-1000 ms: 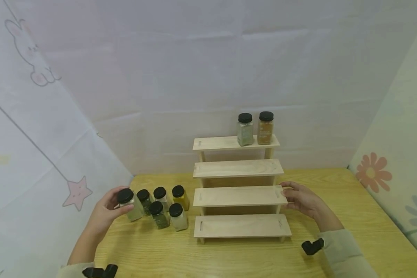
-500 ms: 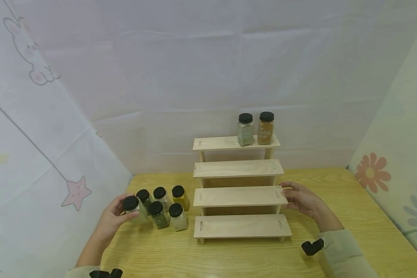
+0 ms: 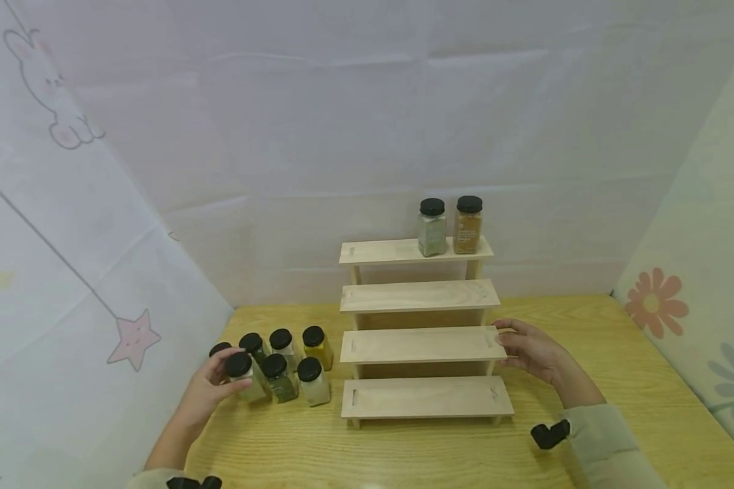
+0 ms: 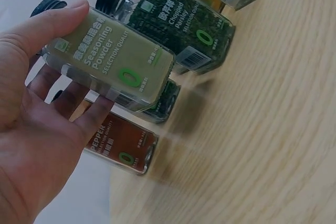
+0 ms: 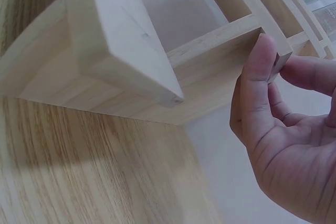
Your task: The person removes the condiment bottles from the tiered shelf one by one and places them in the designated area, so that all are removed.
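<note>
My left hand (image 3: 203, 397) grips a square glass jar of seasoning powder (image 4: 113, 59), thumb on one side and fingers round the other. The jar has a black lid and pale green contents. It is beside a jar of chopped parsley (image 4: 173, 24); whether its base touches the table I cannot tell. Behind the hand is a red-brown pepper jar (image 4: 126, 142), mostly hidden in the head view. My right hand (image 3: 535, 353) pinches the right end of a shelf board on the four-step wooden rack (image 3: 425, 345), second step from the bottom.
On the top step stand a pale green jar (image 3: 431, 234) and an orange-brown jar (image 3: 467, 231). Left of the rack are more black-lidded jars, among them a yellow one (image 3: 319, 350) and a whitish one (image 3: 315, 389). A patterned cloth (image 3: 367, 122) hangs behind the wooden table (image 3: 367, 451).
My left hand has moved right with the seasoning powder jar, closer to the parsley jar. A black lid now shows behind that hand. My right hand stays at the rack.
</note>
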Action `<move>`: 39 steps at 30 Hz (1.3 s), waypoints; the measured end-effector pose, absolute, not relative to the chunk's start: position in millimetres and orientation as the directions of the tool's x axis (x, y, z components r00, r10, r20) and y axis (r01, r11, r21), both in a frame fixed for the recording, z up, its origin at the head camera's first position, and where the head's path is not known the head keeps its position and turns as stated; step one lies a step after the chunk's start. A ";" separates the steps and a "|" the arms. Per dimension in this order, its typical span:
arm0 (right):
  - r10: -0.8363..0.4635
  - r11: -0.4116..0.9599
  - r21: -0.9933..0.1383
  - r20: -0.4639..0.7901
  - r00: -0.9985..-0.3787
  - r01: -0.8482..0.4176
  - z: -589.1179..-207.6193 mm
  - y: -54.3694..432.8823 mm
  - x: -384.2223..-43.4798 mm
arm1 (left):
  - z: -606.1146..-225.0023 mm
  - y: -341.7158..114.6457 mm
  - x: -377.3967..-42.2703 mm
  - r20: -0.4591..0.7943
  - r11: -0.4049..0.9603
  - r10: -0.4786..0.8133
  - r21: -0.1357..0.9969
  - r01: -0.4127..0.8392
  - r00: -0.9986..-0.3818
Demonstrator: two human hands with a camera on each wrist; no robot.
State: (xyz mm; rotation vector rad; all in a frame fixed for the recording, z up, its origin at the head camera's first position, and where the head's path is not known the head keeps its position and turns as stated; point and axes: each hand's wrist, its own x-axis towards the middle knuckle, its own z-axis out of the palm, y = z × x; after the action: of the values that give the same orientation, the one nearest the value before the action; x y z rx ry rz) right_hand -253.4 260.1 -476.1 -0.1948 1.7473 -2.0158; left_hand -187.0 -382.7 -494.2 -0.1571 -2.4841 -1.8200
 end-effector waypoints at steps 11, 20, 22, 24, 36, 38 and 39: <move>-0.418 -0.087 -0.967 -0.184 -0.890 0.241 -477.3 260.1 -252.2 | -504.7 -379.6 -188.7 0.079 0.316 0.053 0.944 0.092 -0.995; -0.402 -0.082 -0.966 -0.194 -0.895 0.246 -476.4 259.3 -250.8 | -516.0 -376.0 -186.0 0.090 0.296 0.055 0.950 0.103 -0.994; -0.402 -0.083 -0.965 -0.196 -0.894 0.249 -476.6 259.2 -250.7 | -517.4 -376.0 -184.8 0.075 0.298 0.055 0.950 0.088 -0.996; -0.404 -0.086 -0.965 -0.195 -0.894 0.249 -476.8 259.3 -250.7 | -518.3 -376.3 -184.5 0.062 0.297 0.050 0.952 0.074 -0.997; -0.424 -0.097 -0.966 -0.176 -0.888 0.238 -478.4 260.1 -252.4 | -504.0 -377.4 -186.0 0.075 0.434 0.110 0.893 0.116 -0.991; -0.423 -0.095 -0.967 -0.176 -0.889 0.237 -478.3 259.8 -252.3 | -491.5 -376.4 -184.3 0.079 0.472 0.129 0.872 0.131 -0.989; -0.423 -0.097 -0.966 -0.177 -0.889 0.239 -478.2 259.6 -252.2 | -483.5 -375.3 -183.3 0.087 0.481 0.136 0.865 0.142 -0.987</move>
State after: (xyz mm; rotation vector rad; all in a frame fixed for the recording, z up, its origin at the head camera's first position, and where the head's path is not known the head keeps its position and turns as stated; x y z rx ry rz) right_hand -252.2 259.6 -478.2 -0.2008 1.7480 -2.0334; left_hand -183.3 -375.3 -483.5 -0.2533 -2.6978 -1.5771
